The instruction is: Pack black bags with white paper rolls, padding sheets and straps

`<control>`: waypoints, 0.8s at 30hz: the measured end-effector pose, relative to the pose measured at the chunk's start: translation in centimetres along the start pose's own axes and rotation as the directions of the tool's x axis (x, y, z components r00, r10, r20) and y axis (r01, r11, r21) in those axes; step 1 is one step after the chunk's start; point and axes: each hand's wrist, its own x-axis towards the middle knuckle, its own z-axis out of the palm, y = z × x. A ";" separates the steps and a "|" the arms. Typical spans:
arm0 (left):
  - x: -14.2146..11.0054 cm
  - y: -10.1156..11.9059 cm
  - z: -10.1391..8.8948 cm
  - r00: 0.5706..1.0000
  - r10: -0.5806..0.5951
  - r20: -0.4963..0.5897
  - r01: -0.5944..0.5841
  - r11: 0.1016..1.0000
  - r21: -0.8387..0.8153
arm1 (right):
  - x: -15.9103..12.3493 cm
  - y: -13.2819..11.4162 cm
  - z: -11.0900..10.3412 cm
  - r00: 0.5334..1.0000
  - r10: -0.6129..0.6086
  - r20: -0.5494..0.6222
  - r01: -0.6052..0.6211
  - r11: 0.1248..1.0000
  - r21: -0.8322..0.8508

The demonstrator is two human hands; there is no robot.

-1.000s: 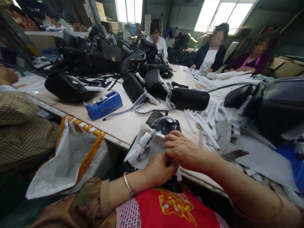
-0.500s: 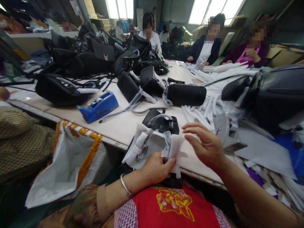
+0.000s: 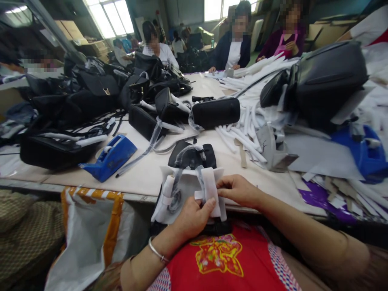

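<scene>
A black bag (image 3: pixel 192 154) lies at the table's front edge against my red apron, its back panel lined with a white sheet. My left hand (image 3: pixel 194 216) is closed on a white foam strip (image 3: pixel 209 192) folded along the bag's right strap, thumb on top. My right hand (image 3: pixel 239 190) has its fingertips pinched together at the strip's right edge; what they hold, if anything, is hidden. The left strap (image 3: pixel 177 182) is wrapped in clear plastic, and a white foam roll (image 3: pixel 167 192) lies beside it. A small white tab (image 3: pixel 198 195) sticks out by my left fingers.
A blue tape dispenser (image 3: pixel 110 157) stands left, with a grey one (image 3: pixel 273 147) right and another blue one (image 3: pixel 363 151) beyond. Black bags (image 3: pixel 216 113) and white foam strips (image 3: pixel 250 141) cover much of the table. An open white sack (image 3: pixel 87 230) hangs at the left edge. Co-workers sit opposite.
My right hand has moved left and down from open air to the foam strip, its fingers closing. My left hand keeps its grip. The head view has shifted right.
</scene>
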 end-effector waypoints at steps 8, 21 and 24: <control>0.1 0.4 0.4 1.000 0.028 -0.005 -0.028 0.999 0.044 | 0.6 1.4 -0.1 0.989 0.011 0.150 -0.045 0.973 0.225; 0.1 0.0 0.4 1.000 -0.005 0.000 0.005 1.000 -0.007 | 1.3 1.7 -1.0 0.948 -0.164 0.272 0.138 0.984 0.111; 0.3 0.1 0.3 1.000 -0.014 0.014 0.015 0.998 -0.068 | 1.1 1.8 -0.7 0.961 -0.141 0.238 0.125 0.989 0.081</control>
